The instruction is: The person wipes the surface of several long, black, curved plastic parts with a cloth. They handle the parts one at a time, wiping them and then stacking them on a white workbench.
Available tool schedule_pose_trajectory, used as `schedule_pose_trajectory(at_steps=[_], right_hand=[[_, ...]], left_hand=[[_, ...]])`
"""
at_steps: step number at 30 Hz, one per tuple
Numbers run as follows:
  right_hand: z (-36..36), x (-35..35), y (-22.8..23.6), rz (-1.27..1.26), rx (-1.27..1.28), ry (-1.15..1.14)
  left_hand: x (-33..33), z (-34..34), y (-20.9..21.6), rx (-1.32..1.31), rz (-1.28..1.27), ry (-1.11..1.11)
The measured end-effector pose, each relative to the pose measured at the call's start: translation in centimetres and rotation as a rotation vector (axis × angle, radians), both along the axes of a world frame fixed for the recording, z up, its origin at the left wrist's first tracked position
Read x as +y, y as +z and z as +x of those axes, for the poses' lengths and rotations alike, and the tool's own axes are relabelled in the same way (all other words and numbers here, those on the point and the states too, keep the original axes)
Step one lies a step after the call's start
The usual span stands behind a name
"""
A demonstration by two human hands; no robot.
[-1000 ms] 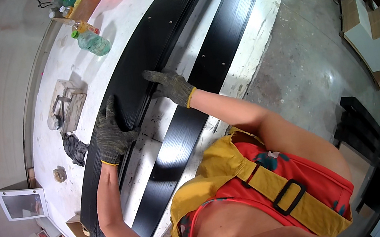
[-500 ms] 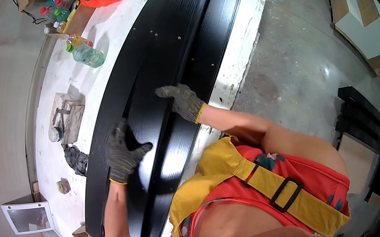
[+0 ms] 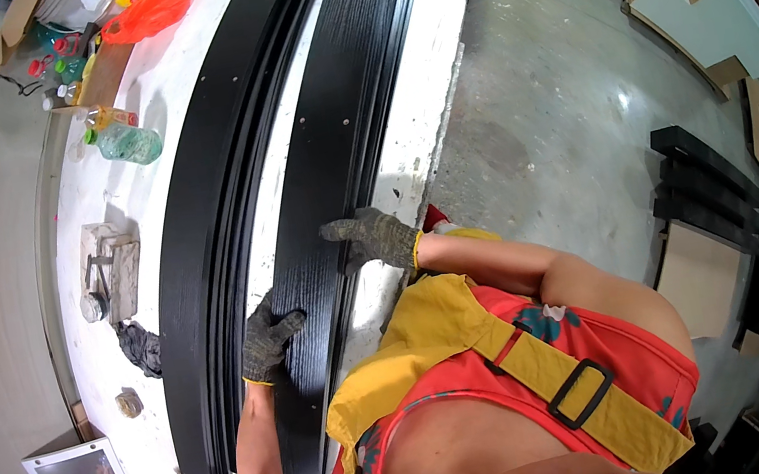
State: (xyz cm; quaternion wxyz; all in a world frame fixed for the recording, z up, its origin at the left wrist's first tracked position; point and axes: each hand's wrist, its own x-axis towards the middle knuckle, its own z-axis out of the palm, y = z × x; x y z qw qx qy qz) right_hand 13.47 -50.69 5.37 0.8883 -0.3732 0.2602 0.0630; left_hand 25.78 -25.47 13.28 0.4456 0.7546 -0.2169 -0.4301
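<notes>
Panel (image 3: 314,188), black, lying between left hand (image 3: 269,346) and right hand (image 3: 380,237); both half-open, gripping its opposite long edges

Black wood-grain board (image 3: 328,175) in two gloved hands at a white tabletop (image 3: 410,120)
The left hand (image 3: 271,344) grips its wall-side edge, the right hand (image 3: 376,238) its floor-side edge; black ridged boarding (image 3: 194,280) lies toward the tabletop's wall-side edge, beyond it a green-capped bottle (image 3: 128,145).

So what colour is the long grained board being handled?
The long grained board is black, clearest in the head view.
</notes>
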Motion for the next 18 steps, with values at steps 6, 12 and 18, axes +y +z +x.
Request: schedule_pose_trajectory(at_steps=[6, 12, 18], right_hand=[[-0.3, -3.3, 2.4, -0.251, 0.141, 0.571], [-3.1, -9.1, -1.3, -1.328, -0.895, 0.450], [-1.1, -13.9, 2.4, -0.722, -0.349, 0.584]], left_hand=[[0.8, 0.0, 0.7, -0.127, 0.273, -0.042], [-0.1, 0.9, 2.7, -0.608, 0.132, 0.312], [-13.4, -3.6, 1.4, -0.773, 0.250, -0.200]])
